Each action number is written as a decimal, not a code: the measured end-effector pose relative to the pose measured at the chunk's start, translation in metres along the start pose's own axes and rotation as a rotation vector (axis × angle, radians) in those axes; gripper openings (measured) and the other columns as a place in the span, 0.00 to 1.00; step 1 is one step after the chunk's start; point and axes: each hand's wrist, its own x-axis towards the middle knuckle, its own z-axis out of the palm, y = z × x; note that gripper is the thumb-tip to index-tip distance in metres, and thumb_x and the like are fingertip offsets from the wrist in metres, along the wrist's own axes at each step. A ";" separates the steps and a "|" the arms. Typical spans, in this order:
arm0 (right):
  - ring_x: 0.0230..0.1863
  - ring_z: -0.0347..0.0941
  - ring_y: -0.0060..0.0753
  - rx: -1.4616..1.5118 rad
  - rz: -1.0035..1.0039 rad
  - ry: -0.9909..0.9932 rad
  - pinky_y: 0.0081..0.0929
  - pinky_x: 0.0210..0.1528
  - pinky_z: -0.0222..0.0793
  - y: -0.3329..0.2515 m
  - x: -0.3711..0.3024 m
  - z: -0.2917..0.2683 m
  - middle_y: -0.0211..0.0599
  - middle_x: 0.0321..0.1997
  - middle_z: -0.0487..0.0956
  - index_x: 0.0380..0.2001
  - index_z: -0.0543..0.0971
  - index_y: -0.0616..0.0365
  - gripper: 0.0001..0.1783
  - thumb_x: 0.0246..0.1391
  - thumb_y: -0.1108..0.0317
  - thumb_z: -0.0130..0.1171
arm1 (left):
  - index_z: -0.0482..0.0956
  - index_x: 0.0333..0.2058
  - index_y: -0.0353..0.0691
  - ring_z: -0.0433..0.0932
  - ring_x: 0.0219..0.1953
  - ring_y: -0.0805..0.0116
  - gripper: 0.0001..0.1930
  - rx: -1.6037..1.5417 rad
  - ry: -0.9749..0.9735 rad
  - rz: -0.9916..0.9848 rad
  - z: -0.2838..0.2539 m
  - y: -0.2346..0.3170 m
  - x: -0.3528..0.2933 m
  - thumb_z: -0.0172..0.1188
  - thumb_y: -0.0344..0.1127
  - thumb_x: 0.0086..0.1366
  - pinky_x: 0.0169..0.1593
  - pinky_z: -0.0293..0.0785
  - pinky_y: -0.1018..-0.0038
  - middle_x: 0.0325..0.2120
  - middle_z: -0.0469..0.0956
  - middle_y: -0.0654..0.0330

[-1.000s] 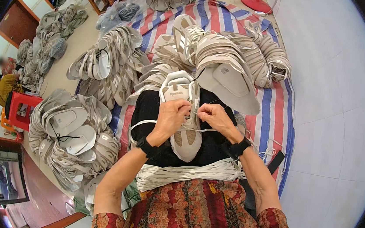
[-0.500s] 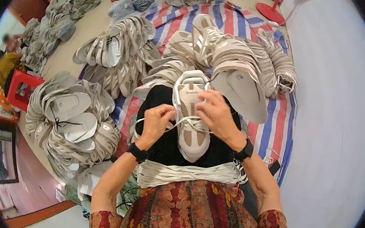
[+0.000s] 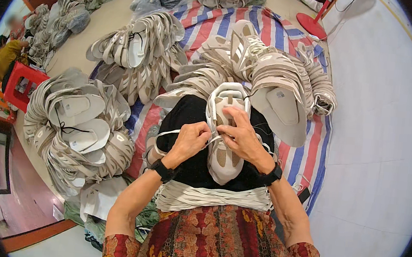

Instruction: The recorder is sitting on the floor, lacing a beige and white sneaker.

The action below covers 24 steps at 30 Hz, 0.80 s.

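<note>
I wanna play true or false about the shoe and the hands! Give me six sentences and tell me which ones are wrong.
1. The shoe is over black cloth. True.
2. The shoe's toe points away from the person. False: it points toward the person.
3. The left hand and the right hand are both bare. True.
4. There are black bands on both wrists. True.
5. The right hand is far from the shoe. False: it is right at the shoe.
6. The striped sheet is green and yellow. False: it is red, white and blue.
</note>
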 end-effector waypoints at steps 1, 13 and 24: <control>0.54 0.57 0.51 -0.001 -0.001 -0.001 0.38 0.56 0.55 0.000 0.000 0.000 0.50 0.51 0.63 0.30 0.77 0.62 0.12 0.35 0.76 0.57 | 0.73 0.24 0.32 0.72 0.19 0.79 0.06 0.097 0.042 0.077 0.002 -0.001 0.001 0.53 0.29 0.55 0.23 0.67 0.81 0.16 0.74 0.60; 0.36 0.64 0.40 -0.016 0.090 0.064 0.36 0.38 0.60 0.001 -0.002 0.014 0.37 0.29 0.67 0.26 0.76 0.60 0.08 0.36 0.74 0.56 | 0.70 0.25 0.34 0.72 0.20 0.78 0.03 -0.273 0.126 -0.056 0.008 0.002 -0.001 0.54 0.25 0.54 0.24 0.67 0.81 0.17 0.74 0.62; 0.32 0.68 0.35 -0.601 -0.065 -0.078 0.34 0.38 0.57 -0.013 0.014 0.019 0.36 0.23 0.69 0.21 0.75 0.56 0.04 0.37 0.70 0.53 | 0.67 0.25 0.37 0.73 0.20 0.60 0.05 0.183 0.198 0.192 0.011 0.000 -0.002 0.55 0.24 0.50 0.26 0.65 0.70 0.17 0.73 0.57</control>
